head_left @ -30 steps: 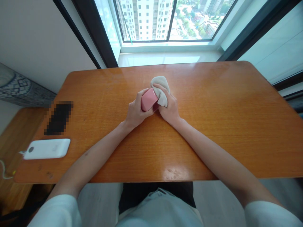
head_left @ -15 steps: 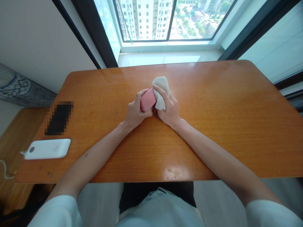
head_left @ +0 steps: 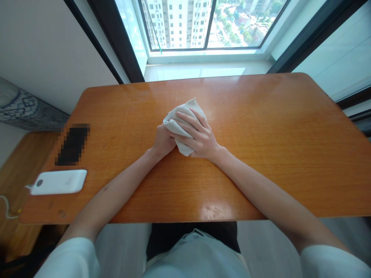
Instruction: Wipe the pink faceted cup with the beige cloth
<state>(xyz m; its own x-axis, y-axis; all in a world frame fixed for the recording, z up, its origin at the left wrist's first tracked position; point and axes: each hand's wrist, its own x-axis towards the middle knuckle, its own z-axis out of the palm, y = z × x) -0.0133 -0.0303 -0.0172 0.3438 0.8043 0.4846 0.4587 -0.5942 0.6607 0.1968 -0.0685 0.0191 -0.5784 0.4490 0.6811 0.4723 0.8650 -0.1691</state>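
Orange varnished table (head_left: 269,162) fills my view, with a high-rise window (head_left: 179,25) beyond it. Far left on the tabletop I have a white power bank (head_left: 58,182) with a thin cable (head_left: 7,204) trailing off its end, and just above it a dark slab (head_left: 72,144), pixelated too heavily for me to identify.

The big change from my earlier view is at centre: the pink block that sat between the hands no longer shows. A crumpled beige cloth (head_left: 181,125) now takes up that spot on the table, bunched between both hands, and I can't tell whether the block is inside it.

My left hand (head_left: 164,142) is curled at the cloth's near edge, its fingers tucked out of sight, so I can't tell how firm that hold is. My right hand (head_left: 199,135) lies over the cloth, fingers slightly spread and pressing down, wrist low. Both forearms angle inward across the table.
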